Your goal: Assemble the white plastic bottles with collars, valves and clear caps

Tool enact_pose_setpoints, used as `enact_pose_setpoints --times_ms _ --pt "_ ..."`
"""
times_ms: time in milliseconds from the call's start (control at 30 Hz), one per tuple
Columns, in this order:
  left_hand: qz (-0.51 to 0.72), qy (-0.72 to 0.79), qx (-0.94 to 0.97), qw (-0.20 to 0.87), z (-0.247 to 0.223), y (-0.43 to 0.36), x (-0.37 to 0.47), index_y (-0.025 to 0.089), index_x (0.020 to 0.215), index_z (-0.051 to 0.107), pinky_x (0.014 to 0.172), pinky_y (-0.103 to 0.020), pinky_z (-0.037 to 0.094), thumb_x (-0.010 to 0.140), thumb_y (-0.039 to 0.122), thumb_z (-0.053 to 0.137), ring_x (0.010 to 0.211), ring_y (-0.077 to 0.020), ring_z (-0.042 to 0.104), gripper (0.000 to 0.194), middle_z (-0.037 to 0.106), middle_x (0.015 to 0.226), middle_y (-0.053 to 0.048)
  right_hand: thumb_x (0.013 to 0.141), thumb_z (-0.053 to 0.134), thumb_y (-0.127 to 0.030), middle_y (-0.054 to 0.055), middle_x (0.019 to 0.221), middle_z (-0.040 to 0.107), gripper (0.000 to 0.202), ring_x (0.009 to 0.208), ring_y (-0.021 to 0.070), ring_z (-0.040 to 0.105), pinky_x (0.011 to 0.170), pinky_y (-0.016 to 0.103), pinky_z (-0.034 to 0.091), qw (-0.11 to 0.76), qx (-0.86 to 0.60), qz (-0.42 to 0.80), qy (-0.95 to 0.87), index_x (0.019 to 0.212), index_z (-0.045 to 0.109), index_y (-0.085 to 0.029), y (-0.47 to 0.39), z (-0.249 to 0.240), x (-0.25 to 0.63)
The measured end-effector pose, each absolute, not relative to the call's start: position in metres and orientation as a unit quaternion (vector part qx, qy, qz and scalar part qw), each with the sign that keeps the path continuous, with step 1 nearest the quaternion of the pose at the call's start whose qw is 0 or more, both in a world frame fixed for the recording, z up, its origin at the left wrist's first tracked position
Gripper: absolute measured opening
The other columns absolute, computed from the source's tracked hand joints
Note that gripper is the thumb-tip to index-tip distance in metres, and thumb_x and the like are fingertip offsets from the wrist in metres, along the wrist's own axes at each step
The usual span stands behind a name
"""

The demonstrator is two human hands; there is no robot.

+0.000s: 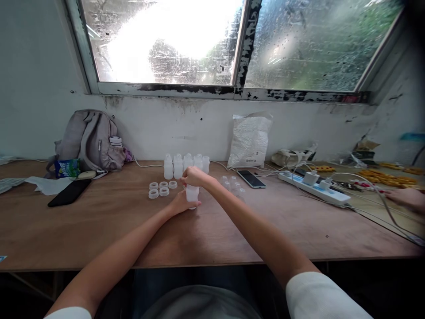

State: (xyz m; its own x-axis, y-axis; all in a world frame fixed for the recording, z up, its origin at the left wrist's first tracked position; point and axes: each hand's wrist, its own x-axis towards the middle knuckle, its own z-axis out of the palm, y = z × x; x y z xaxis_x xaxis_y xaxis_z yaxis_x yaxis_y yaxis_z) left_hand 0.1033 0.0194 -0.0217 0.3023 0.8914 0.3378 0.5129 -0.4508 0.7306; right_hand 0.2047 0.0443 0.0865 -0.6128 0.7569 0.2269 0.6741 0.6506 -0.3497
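My left hand (181,203) is wrapped round a small, translucent white plastic bottle (192,195) that stands upright on the table. Over the bottle's mouth, my right hand (195,176) has its fingers closed; whatever they pinch is hidden. Just left of the bottle lie several translucent screw rings (164,191), grouped in two rows. Behind my hands, a row of similar white bottles (168,167) stands near the wall, some with domed tops. Several clear plastic caps (236,187) sit to the right, partly behind my right forearm.
A grey backpack (89,139), a black phone (69,193) and a snack packet (67,168) lie at left. Toward the right are another phone (251,179), a white parcel bag (249,141), and a power strip (314,188) with cables. Another person's hand (407,198) reaches in near yellow pieces (381,178).
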Motion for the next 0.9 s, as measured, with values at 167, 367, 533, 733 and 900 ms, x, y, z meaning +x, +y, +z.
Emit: enact_pose_setpoints --times_ms 167,367,533,733,900 --pt "0.371 0.459 0.763 0.265 -0.023 0.020 0.103 0.015 0.091 0.055 0.071 -0.033 0.044 0.059 0.039 0.064 0.083 -0.0225 0.055 0.041 0.060 0.088 -0.006 0.073 0.050 -0.030 0.010 0.060 0.061 0.026 0.055 0.0162 0.053 0.048 0.024 0.033 0.139 -0.473 0.041 -0.869 0.060 0.065 -0.013 0.040 0.085 0.198" --pt "0.367 0.456 0.770 0.254 -0.022 0.018 0.103 0.015 0.092 0.055 0.073 -0.034 0.044 0.061 0.038 0.063 0.085 -0.0225 0.055 0.040 0.061 0.090 -0.006 0.072 0.050 -0.030 0.012 0.069 0.062 0.025 0.060 0.0167 0.054 0.049 0.023 0.033 0.112 -0.487 0.031 -0.866 0.070 0.066 -0.011 0.035 0.089 0.197" --pt "0.378 0.456 0.766 0.250 -0.021 0.016 0.107 0.016 0.101 0.053 0.076 -0.035 0.043 0.061 0.039 0.064 0.091 -0.0247 0.055 0.047 0.060 0.096 -0.007 0.073 0.048 -0.032 0.006 0.054 0.057 0.030 0.053 0.0119 0.047 0.048 0.022 0.031 0.128 -0.443 0.074 -0.884 0.057 0.064 -0.012 0.045 0.090 0.211" --pt "0.398 0.442 0.764 0.250 -0.012 0.008 0.109 0.016 0.107 0.050 0.075 -0.033 0.043 0.065 0.037 0.061 0.088 -0.0225 0.055 0.049 0.059 0.097 -0.007 0.069 0.050 -0.034 0.000 0.046 0.050 0.031 0.046 0.0079 0.039 0.047 0.021 0.029 0.286 -0.459 0.253 -0.802 0.051 0.060 -0.011 0.056 0.067 0.248" --pt "0.438 0.427 0.761 0.217 -0.008 0.003 0.104 0.018 0.097 0.054 0.075 -0.030 0.042 0.054 0.035 0.070 0.085 -0.0186 0.054 0.049 0.058 0.096 -0.004 0.068 0.053 -0.040 -0.001 0.054 0.050 0.028 0.046 0.0082 0.043 0.044 0.021 0.034 0.378 -0.389 0.542 -0.642 0.062 0.057 -0.013 0.052 0.016 0.277"
